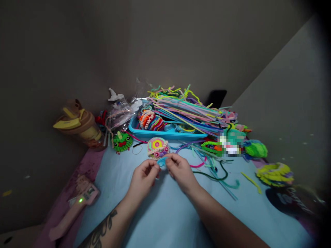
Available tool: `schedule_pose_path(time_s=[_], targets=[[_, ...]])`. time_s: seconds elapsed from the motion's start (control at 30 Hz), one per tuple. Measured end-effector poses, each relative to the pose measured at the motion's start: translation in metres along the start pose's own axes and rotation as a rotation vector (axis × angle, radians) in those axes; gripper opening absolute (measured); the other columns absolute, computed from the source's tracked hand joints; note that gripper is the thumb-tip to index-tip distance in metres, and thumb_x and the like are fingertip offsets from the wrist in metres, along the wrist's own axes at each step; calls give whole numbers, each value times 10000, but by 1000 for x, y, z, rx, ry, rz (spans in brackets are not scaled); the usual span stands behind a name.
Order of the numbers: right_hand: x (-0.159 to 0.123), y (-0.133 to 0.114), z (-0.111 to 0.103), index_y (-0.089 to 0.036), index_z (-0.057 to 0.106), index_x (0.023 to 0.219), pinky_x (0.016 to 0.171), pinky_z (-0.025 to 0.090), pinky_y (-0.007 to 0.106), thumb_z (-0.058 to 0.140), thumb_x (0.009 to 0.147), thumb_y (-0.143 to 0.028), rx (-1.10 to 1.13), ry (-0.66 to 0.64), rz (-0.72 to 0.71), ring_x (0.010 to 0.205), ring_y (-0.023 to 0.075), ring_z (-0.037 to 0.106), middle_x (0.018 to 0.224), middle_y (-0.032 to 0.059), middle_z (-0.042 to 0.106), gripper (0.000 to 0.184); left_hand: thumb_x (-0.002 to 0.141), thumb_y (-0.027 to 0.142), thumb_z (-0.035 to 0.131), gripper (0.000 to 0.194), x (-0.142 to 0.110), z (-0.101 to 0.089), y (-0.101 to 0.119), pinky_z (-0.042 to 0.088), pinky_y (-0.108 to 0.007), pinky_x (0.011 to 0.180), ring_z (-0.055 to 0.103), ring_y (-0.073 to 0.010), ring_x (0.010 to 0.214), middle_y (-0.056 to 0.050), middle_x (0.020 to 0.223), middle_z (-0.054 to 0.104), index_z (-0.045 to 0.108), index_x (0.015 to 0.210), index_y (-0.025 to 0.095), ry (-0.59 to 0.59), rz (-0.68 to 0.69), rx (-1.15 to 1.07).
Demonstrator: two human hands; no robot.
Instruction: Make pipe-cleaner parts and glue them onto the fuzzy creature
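Observation:
Between the fingertips of both hands is a small looped piece of blue pipe cleaner [162,162]. My left hand [145,175] pinches its left end, and my right hand [180,171] pinches its right end. Just beyond the fingers sits a round pipe-cleaner turtle-like figure [157,147] with a pink, yellow and green patterned top. To its left stands a green pipe-cleaner figure [123,142] with round eyes and a yellow horn. Loose pipe cleaners [217,177] in dark green, pink and teal lie right of my right hand.
A blue tray [168,133] heaped with pipe cleaners [186,108] stands at the back. A brown tumbler [80,125] and a pink handheld device [77,206] are at left. Yellow and green pipe-cleaner pieces [275,173] and a dark round object [287,199] lie at right.

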State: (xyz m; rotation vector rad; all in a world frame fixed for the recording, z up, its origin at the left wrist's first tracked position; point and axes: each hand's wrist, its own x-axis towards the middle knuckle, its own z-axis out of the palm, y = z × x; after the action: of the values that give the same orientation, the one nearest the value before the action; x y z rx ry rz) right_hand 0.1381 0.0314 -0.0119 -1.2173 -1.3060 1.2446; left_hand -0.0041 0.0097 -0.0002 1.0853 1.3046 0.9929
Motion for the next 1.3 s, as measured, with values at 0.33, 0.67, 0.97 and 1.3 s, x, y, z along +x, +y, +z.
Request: schedule_pose_path(time_s=[0.33, 0.67, 0.97, 1.3], targets=[[0, -3, 1, -176, 585, 655, 386, 219, 219, 653, 727, -401, 124, -122, 186, 374, 71, 273, 394, -84, 362, 246, 781, 340, 542, 192, 1, 0, -1, 294, -184, 433, 384, -73, 455, 45, 550, 489, 562, 720, 159, -49, 75, 90], [-2, -2, 1, -181, 536, 638, 394, 220, 216, 613, 752, -363, 107, -159, 171, 378, 67, 277, 400, -86, 377, 228, 770, 317, 517, 183, -1, -1, 1, 305, -189, 448, 384, -79, 473, 44, 544, 477, 546, 695, 153, -59, 94, 126], [-2, -8, 1, -166, 567, 645, 537, 354, 223, 578, 741, -292, -97, -99, 15, 578, 111, 436, 598, -21, 511, 159, 769, 265, 515, 158, -3, -2, -7, 368, -197, 514, 468, -101, 558, 15, 615, 523, 570, 683, 145, 41, 217, 307], [-2, -12, 1, -168, 554, 631, 521, 350, 215, 564, 735, -299, -97, -115, 17, 563, 108, 423, 580, -32, 488, 167, 792, 298, 508, 189, -1, -2, -6, 370, -197, 506, 462, -101, 551, 14, 619, 515, 571, 709, 141, 4, 216, 290]])
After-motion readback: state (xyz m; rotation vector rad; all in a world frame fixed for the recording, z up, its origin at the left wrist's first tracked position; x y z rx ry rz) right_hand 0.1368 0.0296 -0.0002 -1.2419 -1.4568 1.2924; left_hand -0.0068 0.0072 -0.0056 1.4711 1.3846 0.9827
